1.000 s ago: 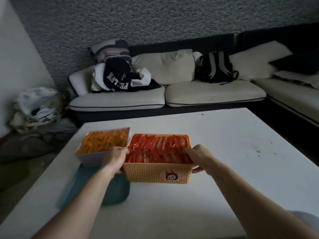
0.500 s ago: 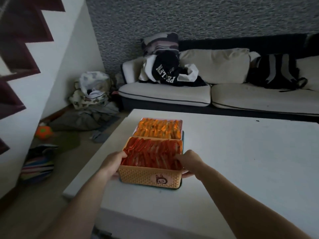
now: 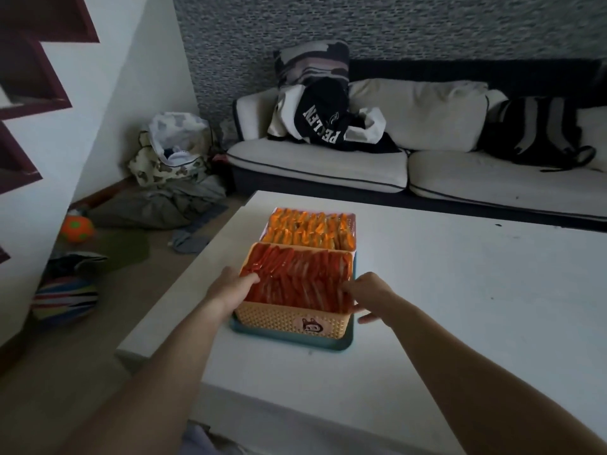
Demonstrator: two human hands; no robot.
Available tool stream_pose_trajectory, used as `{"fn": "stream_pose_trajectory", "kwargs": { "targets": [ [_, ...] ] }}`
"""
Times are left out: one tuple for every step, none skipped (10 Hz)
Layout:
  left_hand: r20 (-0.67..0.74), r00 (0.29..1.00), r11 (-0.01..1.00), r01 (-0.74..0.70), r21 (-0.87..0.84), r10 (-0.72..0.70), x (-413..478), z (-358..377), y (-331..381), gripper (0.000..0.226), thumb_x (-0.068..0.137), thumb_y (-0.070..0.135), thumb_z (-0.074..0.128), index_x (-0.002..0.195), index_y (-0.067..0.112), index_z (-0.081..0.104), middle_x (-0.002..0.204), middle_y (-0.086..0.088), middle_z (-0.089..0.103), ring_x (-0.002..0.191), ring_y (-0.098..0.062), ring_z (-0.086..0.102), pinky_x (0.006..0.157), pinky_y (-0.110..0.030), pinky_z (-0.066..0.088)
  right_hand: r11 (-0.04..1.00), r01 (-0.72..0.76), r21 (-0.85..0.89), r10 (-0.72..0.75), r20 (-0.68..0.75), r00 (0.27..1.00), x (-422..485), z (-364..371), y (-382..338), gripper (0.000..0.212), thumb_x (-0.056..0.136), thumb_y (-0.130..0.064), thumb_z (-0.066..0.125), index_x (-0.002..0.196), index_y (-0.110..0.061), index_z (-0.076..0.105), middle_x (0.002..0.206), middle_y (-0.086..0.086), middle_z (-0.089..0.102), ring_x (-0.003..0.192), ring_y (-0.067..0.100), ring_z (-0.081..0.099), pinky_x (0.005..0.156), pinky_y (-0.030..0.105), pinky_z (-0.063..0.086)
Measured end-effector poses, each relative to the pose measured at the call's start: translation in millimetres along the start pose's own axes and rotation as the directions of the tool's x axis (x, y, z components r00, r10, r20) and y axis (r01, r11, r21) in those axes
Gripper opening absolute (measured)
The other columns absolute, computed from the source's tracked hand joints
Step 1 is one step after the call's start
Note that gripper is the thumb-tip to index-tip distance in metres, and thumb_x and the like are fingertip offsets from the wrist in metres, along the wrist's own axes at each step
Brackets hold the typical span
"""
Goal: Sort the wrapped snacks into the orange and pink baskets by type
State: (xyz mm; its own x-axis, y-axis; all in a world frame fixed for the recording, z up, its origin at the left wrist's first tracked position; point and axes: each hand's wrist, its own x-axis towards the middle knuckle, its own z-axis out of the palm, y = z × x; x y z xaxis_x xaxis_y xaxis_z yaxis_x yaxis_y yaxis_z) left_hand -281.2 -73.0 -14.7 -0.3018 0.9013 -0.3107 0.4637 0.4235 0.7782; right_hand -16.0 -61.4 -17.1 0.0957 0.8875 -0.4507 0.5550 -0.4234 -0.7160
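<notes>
The sorting looks finished, nothing loose left: the orange basket (image 3: 289, 318), nearest on the teal tray (image 3: 295, 340), is full of red snacks (image 3: 295, 274), and the pink basket (image 3: 353, 223) touching behind it holds orange snacks (image 3: 308, 226). The left hand (image 3: 230, 290) and right hand (image 3: 368, 292) grasp the orange basket's side walls, fingers hooked over the rim.

White table (image 3: 460, 307), teal tray (image 3: 290, 342) near its left edge.
</notes>
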Motion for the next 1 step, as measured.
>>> {"fn": "stream_pose_trajectory", "kwargs": {
  "targets": [
    [-0.140,0.977,0.973,-0.134,0.190,0.162,-15.0,-3.2,19.9,0.057,0.096,0.040,0.059,0.142,0.009,0.046,0.143,-0.015,0.054,0.128,-0.035,0.052,0.093,-0.037,0.040,0.971,0.101,-0.218,-0.119,-0.075,0.990,-10.3,-16.2,-8.2,0.039,0.096,-0.041,0.056,0.108,-0.006,0.067,0.093,0.005,0.068,0.079,0.016,0.064,0.059,0.027,0.051]
  ]
}}
